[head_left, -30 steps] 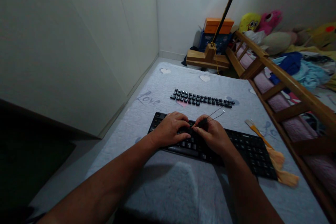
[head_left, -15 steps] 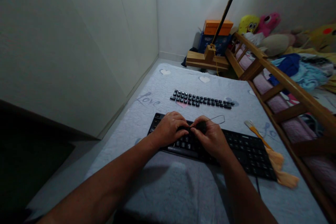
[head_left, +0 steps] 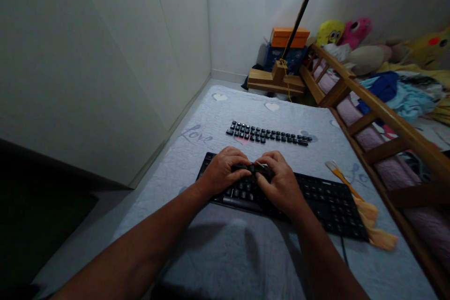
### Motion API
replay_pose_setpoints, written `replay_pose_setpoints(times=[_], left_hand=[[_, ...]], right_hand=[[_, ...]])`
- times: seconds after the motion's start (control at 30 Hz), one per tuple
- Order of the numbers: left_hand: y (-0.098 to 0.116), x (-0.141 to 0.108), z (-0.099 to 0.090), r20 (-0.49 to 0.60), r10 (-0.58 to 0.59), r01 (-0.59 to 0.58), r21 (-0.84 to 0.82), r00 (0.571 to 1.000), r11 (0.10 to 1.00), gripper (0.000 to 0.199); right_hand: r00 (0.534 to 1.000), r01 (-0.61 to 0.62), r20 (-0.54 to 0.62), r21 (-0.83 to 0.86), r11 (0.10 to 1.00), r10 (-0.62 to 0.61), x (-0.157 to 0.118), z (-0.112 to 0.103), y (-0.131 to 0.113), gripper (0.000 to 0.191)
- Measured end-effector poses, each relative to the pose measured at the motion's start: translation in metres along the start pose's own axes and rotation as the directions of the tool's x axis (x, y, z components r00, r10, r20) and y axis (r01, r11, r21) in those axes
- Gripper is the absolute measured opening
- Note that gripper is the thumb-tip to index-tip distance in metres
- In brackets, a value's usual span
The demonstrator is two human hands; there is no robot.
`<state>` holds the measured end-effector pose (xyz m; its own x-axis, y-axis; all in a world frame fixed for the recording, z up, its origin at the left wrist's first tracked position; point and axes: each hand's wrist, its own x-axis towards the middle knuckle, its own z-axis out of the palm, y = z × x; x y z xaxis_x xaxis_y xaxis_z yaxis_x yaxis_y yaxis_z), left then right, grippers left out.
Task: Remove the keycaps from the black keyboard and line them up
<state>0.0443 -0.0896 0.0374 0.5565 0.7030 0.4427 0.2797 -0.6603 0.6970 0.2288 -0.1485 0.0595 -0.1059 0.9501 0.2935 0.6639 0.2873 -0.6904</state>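
Note:
A black keyboard (head_left: 242, 204) lies slantwise across the cloth, many of its keys still seated near the front. Over its upper left half, my left hand (head_left: 228, 168) is closed, thumb and fingertips brought together; what they grip is too dark to make out. Facing it almost tip to tip, my right hand (head_left: 277, 176) curls its fingers above the key rows. A thin pale piece of a wire keycap puller (head_left: 260, 164) shows at its fingers. Behind the keyboard, loose black keycaps (head_left: 258, 134) lie in rows.
A brush (head_left: 342, 178) and a crumpled orange cloth (head_left: 367, 218) lie by the keyboard's right end. Its cable (head_left: 343, 251) runs toward me. A wooden bed rail (head_left: 390, 108) borders the right side; a white panel (head_left: 140, 65) stands left. Boxes (head_left: 290, 37) and a wooden stand (head_left: 276, 79) are behind.
The wire loop that stuck out above my right hand no longer shows there. My right fingers have turned down and inward over the keys. The view has shifted slightly.

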Motion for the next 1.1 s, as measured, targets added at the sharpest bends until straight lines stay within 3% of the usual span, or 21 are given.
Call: replay_pose_setpoints(times=[0.3, 0.4, 0.5, 0.67, 0.8, 1.1], left_hand=[[0.0, 0.0, -0.001, 0.029, -0.01, 0.01, 0.014, 1.0, 1.0, 0.019], [-0.008, 0.002, -0.01, -0.028, -0.025, 0.028, 0.109, 0.999, 0.994, 0.026], [-0.025, 0.005, -0.025, -0.141, -0.087, 0.11, 0.165, 0.986, 0.98, 0.02], [-0.058, 0.004, -0.037, -0.27, -0.278, 0.292, 0.012, 0.922, 0.956, 0.023], [-0.074, 0.001, -0.032, -0.246, -0.408, 0.393, -0.111, 0.879, 0.913, 0.029], [-0.075, 0.001, -0.03, -0.208, -0.408, 0.398, -0.091, 0.889, 0.913, 0.027]], right_hand=[[0.998, -0.02, 0.06, -0.06, 0.998, 0.023, 0.005, -0.005, 0.004, 0.013], [0.999, -0.047, 0.007, -0.148, 0.988, 0.049, 0.019, -0.016, 0.025, 0.012], [0.992, -0.122, -0.048, -0.262, 0.957, 0.113, 0.041, -0.028, 0.054, 0.015], [0.957, -0.279, -0.025, -0.374, 0.884, 0.291, 0.074, -0.031, 0.092, 0.017], [0.944, -0.313, -0.033, -0.4, 0.861, 0.328, 0.084, -0.023, 0.105, 0.019], [0.937, -0.328, -0.041, -0.453, 0.829, 0.348, 0.088, -0.013, 0.112, 0.021]])
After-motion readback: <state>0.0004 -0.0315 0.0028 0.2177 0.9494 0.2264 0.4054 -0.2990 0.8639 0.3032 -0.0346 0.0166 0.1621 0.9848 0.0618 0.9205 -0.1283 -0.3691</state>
